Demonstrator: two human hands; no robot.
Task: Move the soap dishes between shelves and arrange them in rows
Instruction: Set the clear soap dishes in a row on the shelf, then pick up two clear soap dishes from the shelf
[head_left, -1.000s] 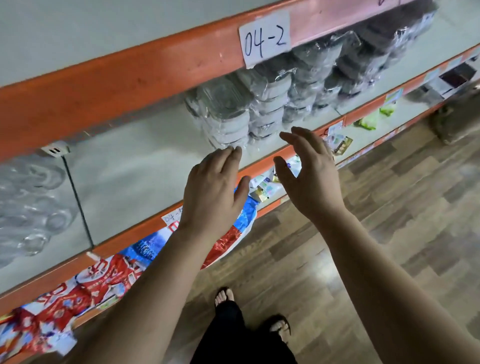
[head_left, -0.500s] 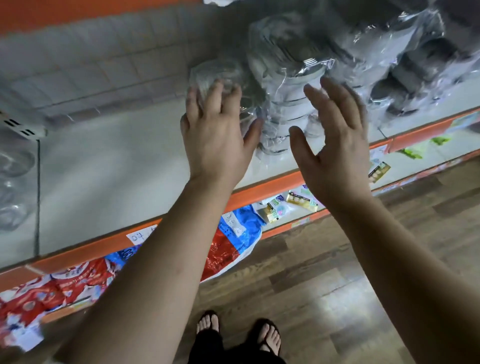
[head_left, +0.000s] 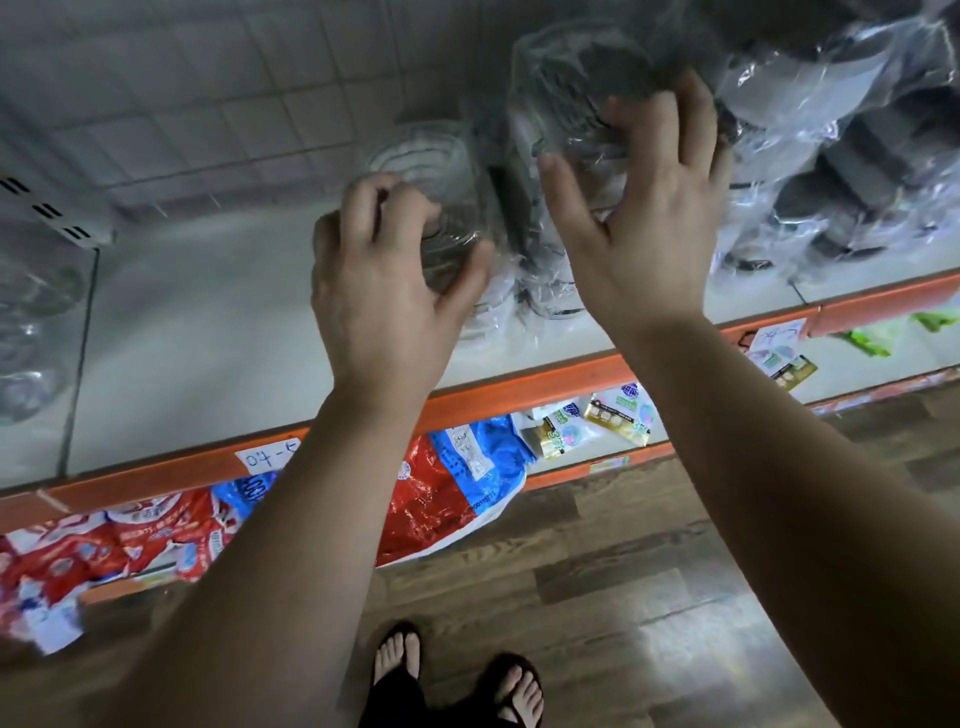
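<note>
Plastic-wrapped stacks of grey soap dishes crowd the right part of the white shelf. My left hand curls its fingers round the top of the leftmost stack of soap dishes. My right hand grips the wrapping of the taller second stack of soap dishes beside it, fingers spread over its top. More wrapped soap dish packs lie further right. The lower parts of both held stacks are hidden behind my hands.
An orange shelf rail with a paper label runs across. Below it lie red and blue bags and small packets. Clear containers sit at far left behind a divider. A wooden floor and my sandalled feet are below.
Both hands have reached further into the shelf and gone from open above the stacks to curled round them. The view has dropped closer to the shelf.
</note>
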